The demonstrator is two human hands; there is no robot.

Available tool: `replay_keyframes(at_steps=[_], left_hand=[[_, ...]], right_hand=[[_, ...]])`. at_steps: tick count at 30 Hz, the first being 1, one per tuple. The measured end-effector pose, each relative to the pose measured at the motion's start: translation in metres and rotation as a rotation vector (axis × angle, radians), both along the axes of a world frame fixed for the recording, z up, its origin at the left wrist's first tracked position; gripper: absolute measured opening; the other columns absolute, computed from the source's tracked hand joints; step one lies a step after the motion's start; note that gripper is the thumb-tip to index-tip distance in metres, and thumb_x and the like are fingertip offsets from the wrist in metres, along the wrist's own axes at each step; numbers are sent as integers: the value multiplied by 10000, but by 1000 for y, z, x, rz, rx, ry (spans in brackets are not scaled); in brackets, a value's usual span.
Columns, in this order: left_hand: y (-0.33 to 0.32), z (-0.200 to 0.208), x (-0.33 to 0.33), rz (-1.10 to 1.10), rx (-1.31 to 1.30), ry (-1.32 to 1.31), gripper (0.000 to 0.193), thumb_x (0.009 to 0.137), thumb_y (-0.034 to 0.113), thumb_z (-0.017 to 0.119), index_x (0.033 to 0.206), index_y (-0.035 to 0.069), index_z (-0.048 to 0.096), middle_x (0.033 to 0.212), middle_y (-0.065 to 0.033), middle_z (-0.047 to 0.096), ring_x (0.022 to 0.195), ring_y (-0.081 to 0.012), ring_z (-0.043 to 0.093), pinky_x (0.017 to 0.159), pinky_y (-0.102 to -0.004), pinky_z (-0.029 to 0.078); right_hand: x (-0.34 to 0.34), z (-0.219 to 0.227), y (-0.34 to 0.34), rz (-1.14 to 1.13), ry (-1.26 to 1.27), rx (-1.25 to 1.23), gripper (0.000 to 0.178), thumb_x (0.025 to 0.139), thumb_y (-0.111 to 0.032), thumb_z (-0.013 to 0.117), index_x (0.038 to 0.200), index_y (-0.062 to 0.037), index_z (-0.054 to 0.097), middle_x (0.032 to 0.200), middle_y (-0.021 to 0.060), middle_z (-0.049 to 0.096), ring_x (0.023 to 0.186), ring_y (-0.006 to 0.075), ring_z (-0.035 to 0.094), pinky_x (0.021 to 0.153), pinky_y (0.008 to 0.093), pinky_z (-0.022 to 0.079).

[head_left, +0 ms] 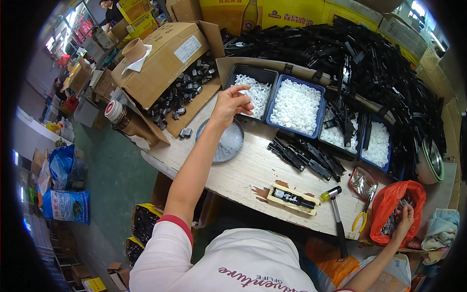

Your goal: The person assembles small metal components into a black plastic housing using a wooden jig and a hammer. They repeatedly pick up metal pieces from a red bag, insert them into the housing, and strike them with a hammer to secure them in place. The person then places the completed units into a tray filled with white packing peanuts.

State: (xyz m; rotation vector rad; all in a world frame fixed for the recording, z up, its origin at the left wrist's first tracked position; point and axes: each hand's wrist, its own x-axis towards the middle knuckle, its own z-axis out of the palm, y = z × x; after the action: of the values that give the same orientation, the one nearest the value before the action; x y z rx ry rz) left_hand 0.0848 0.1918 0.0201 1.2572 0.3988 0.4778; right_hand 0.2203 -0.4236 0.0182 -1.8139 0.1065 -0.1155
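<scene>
We cannot tell whether either grip, left hand (237,102) by the black bin (255,68) or right hand (404,220) in the bag (380,216), holds anything; snagging the bag could spill its pieces (390,225).

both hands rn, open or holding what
Left hand: loosely curled near black tray; any hold cannot be told.
Right hand: in red bag; grip cannot be told.

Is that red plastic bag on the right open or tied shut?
Open. The red plastic bag gapes at its mouth, showing small grey pieces inside, with the right hand at the opening.
</scene>
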Motion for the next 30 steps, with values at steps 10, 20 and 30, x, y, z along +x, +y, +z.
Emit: replay_keyframes(at_steps=[10, 20, 30], left_hand=[[5, -11, -12, 105, -445, -25, 356, 781, -50, 544, 1122, -61, 446, 848, -140, 568, 723, -226, 614, 665, -362, 558], [7, -14, 16, 13, -547, 22, 336, 779, -8, 603, 1092, -1, 481, 878, -89, 539, 805, -176, 578, 749, -342, 525], [-5, -15, 30, 183, -1011, -237, 370, 729, -127, 557, 1074, -37, 459, 990, -183, 469, 896, -254, 554, 778, -377, 519]], right_hand=[[12, -23, -25, 22, 34, 152, 216, 856, -225, 572, 1036, -109, 548, 868, 4, 621, 682, 67, 573, 590, 196, 403], [4, -18, -23, 10, 2, 285, 206, 839, -199, 603, 1014, -105, 552, 868, 8, 616, 680, 65, 568, 589, 186, 411], [2, -23, -18, -6, -57, 309, 141, 818, -149, 624, 928, -116, 543, 849, -12, 603, 695, 67, 553, 596, 188, 413]])
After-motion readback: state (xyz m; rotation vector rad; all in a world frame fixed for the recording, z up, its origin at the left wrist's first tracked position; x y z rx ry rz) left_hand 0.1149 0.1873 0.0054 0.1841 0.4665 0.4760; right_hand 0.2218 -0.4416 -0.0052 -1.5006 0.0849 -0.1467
